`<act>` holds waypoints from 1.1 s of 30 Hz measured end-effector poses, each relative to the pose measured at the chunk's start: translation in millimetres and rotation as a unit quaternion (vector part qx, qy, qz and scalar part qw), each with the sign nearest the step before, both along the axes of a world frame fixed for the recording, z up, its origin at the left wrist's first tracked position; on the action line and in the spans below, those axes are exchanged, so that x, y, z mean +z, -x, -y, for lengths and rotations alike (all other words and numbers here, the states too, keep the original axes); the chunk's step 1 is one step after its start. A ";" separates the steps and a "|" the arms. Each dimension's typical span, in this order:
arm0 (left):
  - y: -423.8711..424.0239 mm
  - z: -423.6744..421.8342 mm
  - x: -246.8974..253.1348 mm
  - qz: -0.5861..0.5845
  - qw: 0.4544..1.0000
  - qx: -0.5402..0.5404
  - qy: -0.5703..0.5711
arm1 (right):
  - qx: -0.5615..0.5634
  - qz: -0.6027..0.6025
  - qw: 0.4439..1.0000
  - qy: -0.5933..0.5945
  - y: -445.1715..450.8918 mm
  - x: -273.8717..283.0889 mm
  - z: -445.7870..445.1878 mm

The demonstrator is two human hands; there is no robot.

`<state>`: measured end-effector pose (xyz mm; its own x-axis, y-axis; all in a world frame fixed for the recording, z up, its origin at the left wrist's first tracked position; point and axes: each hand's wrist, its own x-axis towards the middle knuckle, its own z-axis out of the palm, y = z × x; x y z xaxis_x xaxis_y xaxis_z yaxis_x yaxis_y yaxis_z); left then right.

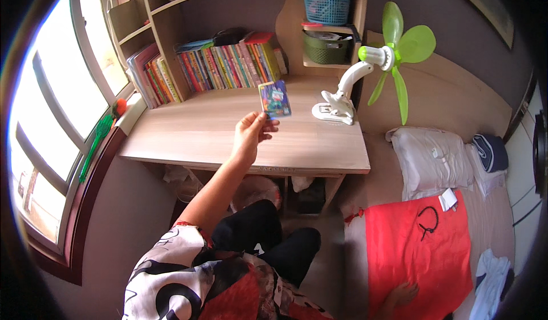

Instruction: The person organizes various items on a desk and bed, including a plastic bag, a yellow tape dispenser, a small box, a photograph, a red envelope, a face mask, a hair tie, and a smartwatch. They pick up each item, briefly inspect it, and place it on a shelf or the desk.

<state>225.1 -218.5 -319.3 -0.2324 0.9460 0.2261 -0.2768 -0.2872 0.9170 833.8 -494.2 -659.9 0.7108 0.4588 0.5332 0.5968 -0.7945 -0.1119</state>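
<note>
My left hand [252, 132] is stretched out over the wooden desk [192, 136], its thumb and fingers closed on the lower edge of a colourful picture card [275, 100]. The card stands tilted up above the desktop, and whether it is one card or a small stack I cannot tell. My right hand [404, 293] rests low at the right on a red cloth [411, 251] spread over the bed, fingers somewhat apart and nothing seen in them. A white clip-on fan with green blades [376, 59] stands at the desk's right end.
Books [231, 67] line the back of the desk under shelves holding a blue basket [327, 8] and a green basket [326, 48]. A window with a green plastic fork [96, 142] on its sill is at left. A black headband-like loop [436, 219] and pillow [428, 161] lie on the bed.
</note>
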 end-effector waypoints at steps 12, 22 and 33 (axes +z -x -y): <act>61.7 22.7 -20.4 -0.033 0.997 0.065 0.034 | -0.031 0.045 0.998 0.010 3.0 -7.7 0.3; 127.5 -154.2 60.3 -0.211 0.972 0.100 0.032 | -0.071 -0.003 0.995 0.076 9.7 1.1 -6.0; 165.4 -338.9 142.7 -0.494 0.801 0.326 0.092 | 0.005 0.049 0.992 0.114 4.6 17.4 -0.7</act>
